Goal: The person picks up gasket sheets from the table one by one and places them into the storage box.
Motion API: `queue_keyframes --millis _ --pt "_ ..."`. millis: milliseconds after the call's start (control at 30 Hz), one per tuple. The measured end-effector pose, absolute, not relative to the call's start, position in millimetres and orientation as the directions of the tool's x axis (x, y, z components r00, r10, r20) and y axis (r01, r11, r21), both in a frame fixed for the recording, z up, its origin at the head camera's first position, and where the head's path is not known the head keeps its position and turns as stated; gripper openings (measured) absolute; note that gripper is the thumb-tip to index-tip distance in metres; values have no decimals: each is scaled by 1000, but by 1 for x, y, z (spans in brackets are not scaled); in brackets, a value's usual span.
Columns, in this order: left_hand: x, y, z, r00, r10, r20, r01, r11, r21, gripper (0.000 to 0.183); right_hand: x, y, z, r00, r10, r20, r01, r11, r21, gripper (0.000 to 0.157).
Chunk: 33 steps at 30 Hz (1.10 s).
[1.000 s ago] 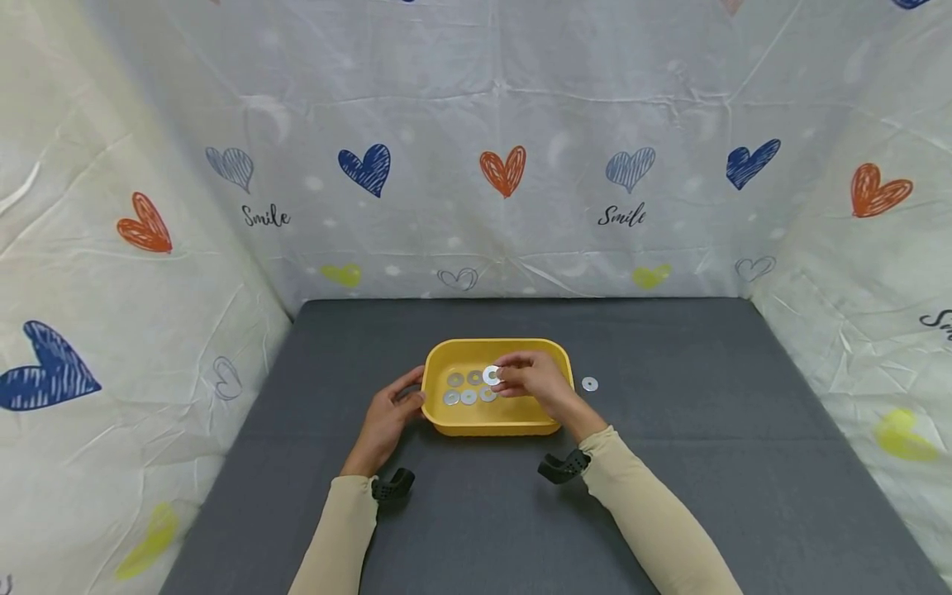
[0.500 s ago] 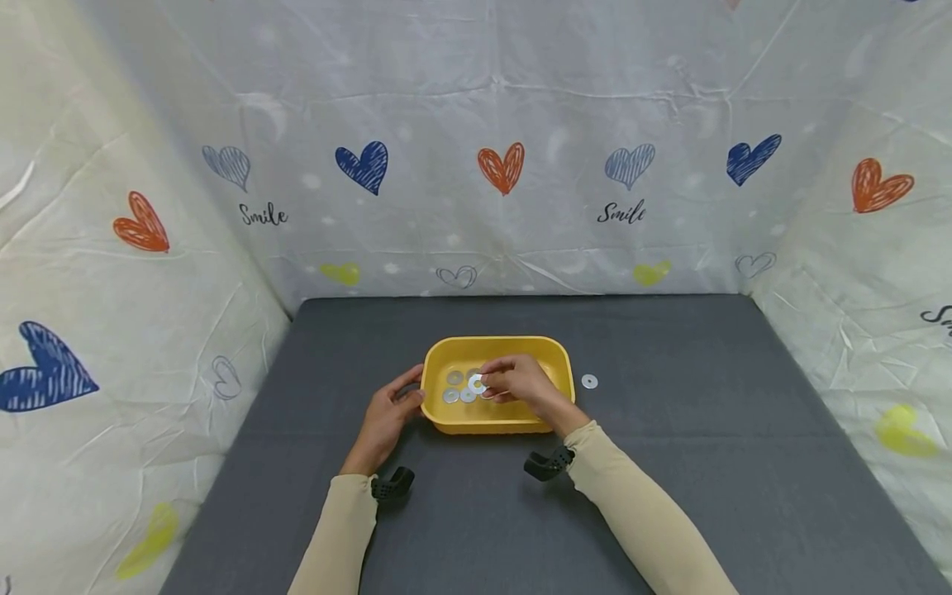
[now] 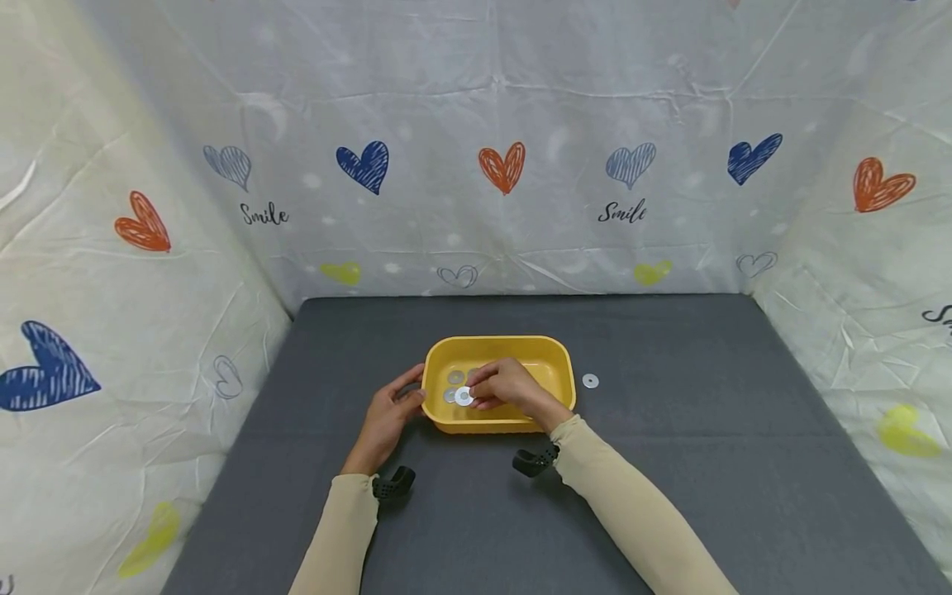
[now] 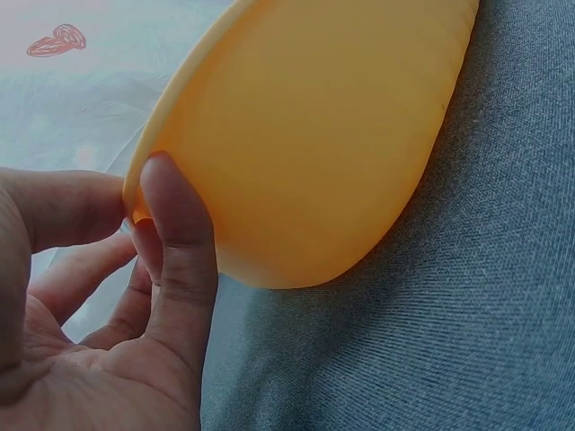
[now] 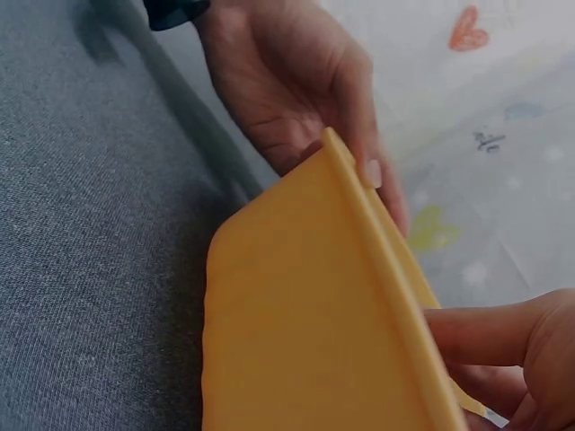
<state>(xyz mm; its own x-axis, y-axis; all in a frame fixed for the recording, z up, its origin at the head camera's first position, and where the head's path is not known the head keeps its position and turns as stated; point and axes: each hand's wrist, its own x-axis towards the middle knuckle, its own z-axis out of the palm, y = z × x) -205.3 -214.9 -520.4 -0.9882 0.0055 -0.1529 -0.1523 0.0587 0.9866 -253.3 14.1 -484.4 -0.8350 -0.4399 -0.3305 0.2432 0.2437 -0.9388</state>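
Note:
My left hand (image 3: 385, 420) grips the left end of a yellow plastic tray (image 3: 483, 428). In the left wrist view, the thumb (image 4: 182, 242) lies against the tray's outer wall and the index finger meets its rim. Inside the tray, my right hand (image 3: 509, 387) pinches a flat metal washer (image 3: 460, 402) between thumb and fingertips, low over the left half. Close to it lie another washer (image 3: 449, 397) and a duller one (image 3: 456, 377). Part of the tray floor is hidden by the right hand. In the right wrist view, the tray wall covers most of those fingers.
One loose washer (image 3: 586, 381) lies on the dark grey cloth (image 3: 669, 388) just right of the tray. A pale curtain (image 3: 431, 99) printed with hearts surrounds the table at the back and sides. Each wrist carries a black band (image 3: 394, 484).
My right hand has moved left and a little toward me with the washer, across the tray to its front left part. The left hand keeps its grip on the tray, which stays put.

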Motion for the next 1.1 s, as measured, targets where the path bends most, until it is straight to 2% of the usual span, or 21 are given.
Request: queue_keyframes --millis 600,1100 --pt "-204 -214 -518 -989 3 -149 -149 60 987 52 -253 4 -497 -834 -385 -396 262 354 -898 12" --pt "-205 -215 -522 -989 -9 -149 -149 54 987 53 -252 3 -497 -844 -404 -353 189 392 -900 15"
